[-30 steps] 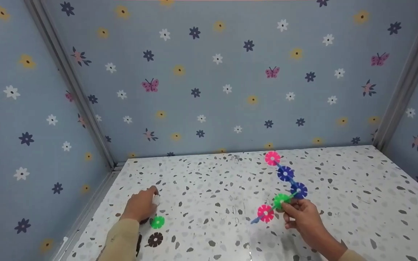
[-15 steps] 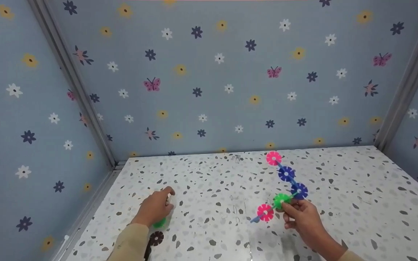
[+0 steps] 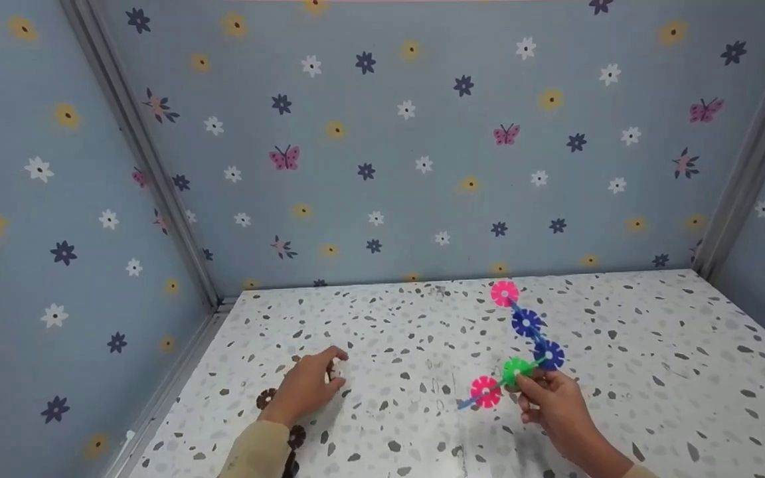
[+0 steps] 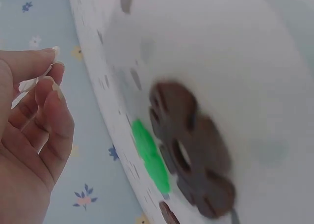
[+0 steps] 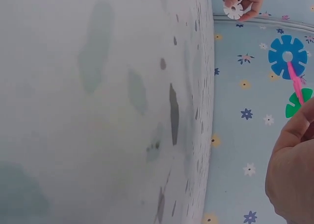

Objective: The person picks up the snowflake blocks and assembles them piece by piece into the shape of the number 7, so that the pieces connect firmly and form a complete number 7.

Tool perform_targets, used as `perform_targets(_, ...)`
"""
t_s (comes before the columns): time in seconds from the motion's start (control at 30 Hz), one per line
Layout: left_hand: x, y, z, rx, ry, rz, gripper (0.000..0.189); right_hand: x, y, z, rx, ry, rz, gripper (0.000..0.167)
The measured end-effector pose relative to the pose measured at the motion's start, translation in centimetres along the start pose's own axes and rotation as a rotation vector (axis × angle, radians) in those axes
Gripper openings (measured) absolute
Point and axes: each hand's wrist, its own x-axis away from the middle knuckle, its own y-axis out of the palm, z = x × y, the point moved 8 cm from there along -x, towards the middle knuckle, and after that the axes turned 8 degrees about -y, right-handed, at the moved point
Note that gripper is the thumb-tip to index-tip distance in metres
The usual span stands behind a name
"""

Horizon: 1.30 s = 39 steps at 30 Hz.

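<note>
In the head view my right hand (image 3: 558, 405) pinches a chain of interlocking snowflake discs at its green disc (image 3: 516, 372). Pink discs (image 3: 485, 392), dark blue discs (image 3: 526, 323) and light blue discs (image 3: 466, 403) seen edge-on make up the rest of it, bending up and away. Over the left part of the table, my left hand (image 3: 306, 388) holds a white snowflake disc (image 5: 233, 11) between thumb and fingertips. That disc shows mostly edge-on in the left wrist view. Below this hand lie a loose green disc (image 4: 151, 156) and a brown disc (image 4: 194, 150).
More brown discs (image 3: 266, 398) lie around the left forearm, partly covered by the sleeve (image 3: 256, 448). The speckled white table (image 3: 389, 338) meets flower-patterned blue panels (image 3: 389, 133) at the back and both sides, with grey metal posts (image 3: 150, 159) at the corners.
My left hand has moved right with the white disc, passing over the green disc, which it now hides in the head view. My right hand and the chain stay almost still.
</note>
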Motion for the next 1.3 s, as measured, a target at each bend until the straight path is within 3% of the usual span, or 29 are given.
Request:
perform_targets(0.13,0.2,0.4,1.6,0.021,0.063,0.001,0.033,0.0,0.2,0.2,-0.016,0.01,-0.005,0.018)
perform_targets(0.43,1.1,1.4,5.0,0.125,0.143,-0.034,0.033,-0.2,0.2,-0.6,-0.039,-0.012,-0.026,0.02)
perform_targets(0.77,1.9,2.4,8.8,0.217,0.186,-0.054,0.03,-0.2,0.5,-1.2,-0.062,-0.033,-0.069,0.02)
perform_targets(0.93,2.3,2.9,10.4,0.251,0.219,-0.056,0.015,0.0,0.6,-1.4,-0.08,-0.039,-0.079,0.018)
perform_targets(1.3,3.1,3.9,12.8,0.287,0.27,-0.098,0.012,0.2,1.0,-1.8,-0.088,-0.054,-0.094,0.019)
